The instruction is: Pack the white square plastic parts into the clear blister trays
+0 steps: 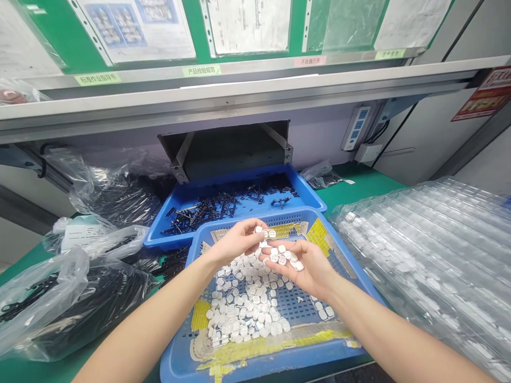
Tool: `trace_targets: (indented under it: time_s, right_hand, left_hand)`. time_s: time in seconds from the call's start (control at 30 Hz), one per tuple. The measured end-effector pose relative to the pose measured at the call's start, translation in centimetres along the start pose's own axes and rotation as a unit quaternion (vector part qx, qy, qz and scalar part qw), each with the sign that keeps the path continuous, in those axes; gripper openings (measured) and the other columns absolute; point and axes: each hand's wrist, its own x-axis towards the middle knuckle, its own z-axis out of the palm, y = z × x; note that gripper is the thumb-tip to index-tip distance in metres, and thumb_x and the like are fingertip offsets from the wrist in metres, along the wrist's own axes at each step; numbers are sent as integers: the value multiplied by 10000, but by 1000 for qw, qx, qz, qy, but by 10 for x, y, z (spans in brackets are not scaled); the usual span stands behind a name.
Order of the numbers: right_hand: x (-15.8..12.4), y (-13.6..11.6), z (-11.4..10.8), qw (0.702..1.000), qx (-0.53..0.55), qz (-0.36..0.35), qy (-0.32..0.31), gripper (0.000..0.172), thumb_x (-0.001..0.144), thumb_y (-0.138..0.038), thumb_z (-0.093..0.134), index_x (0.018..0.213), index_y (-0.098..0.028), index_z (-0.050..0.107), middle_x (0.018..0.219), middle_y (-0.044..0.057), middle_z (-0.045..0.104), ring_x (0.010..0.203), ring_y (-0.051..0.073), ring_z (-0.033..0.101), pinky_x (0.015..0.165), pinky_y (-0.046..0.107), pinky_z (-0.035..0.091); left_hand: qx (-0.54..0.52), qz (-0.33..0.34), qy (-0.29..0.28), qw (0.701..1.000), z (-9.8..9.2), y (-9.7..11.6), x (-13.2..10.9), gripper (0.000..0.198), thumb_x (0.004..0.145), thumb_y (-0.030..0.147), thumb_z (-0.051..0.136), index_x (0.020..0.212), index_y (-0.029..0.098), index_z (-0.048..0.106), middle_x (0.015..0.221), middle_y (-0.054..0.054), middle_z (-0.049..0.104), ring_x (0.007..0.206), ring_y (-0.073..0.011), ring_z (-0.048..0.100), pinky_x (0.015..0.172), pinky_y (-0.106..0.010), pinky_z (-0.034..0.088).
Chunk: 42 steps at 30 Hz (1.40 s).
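Observation:
Both my hands hover over a blue perforated tray (361,287) that holds a heap of small white plastic parts (247,308). My right hand (309,268) is palm up and cupped, with several white parts lying on its fingers. My left hand (237,242) is beside it, fingers curled in a pinch on a couple of white parts at its fingertips. The two hands nearly touch above the heap.
A second blue tray (183,202) with small black parts sits behind, below a dark chute opening (231,151). Clear bags of black parts (72,298) lie at the left. Stacked clear blister trays (431,255) fill the right. The bench top is green (359,186).

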Motion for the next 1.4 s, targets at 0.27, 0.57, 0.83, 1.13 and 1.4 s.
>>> trace_targets:
  time_s: [0.27, 0.57, 0.83, 1.13, 1.4]
  right_hand:
    - [2, 1, 0, 999, -41, -29, -9, 149, 677, -150, 494, 785, -82, 571, 792, 103, 600, 766, 166, 584, 735, 297, 489]
    - [3, 1, 0, 997, -58, -50, 6, 116, 687, -182, 528, 763, -100, 560, 766, 83, 591, 776, 152, 575, 727, 285, 490]
    - [9, 2, -5, 991, -60, -91, 81, 61, 663, -158, 534, 717, -130, 533, 734, 65, 588, 701, 143, 579, 633, 277, 508]
    - [6, -3, -1, 977, -45, -155, 136, 52, 637, -152, 524, 647, -144, 474, 550, -8, 519, 407, 40, 437, 322, 131, 310]
    - [8, 0, -3, 979, -95, -152, 100, 137, 614, -207, 538, 617, -157, 411, 524, -54, 458, 327, -1, 309, 281, 115, 149]
  left_hand:
    - [56, -15, -41, 997, 3, 6, -4, 181, 757, 280, 449, 884, 157, 486, 532, 39, 441, 411, -36, 331, 390, -163, 243]
    - [64, -5, -28, 998, 2, 5, -3, 316, 751, 282, 456, 1046, 167, 463, 547, 41, 445, 457, -61, 386, 430, -186, 313]
    - [245, 22, -14, 969, 1, -2, -1, 231, 774, 245, 338, 935, 187, 493, 650, 14, 481, 543, -92, 415, 484, -201, 326]
    - [525, 22, -156, 837, 28, -37, 4, 65, 666, 225, 547, 662, 161, 540, 602, -30, 552, 568, -168, 506, 499, -229, 338]
    - [548, 0, -156, 822, 38, -24, 0, 109, 685, 139, 442, 663, 131, 548, 577, -68, 557, 539, -189, 509, 479, -248, 335]
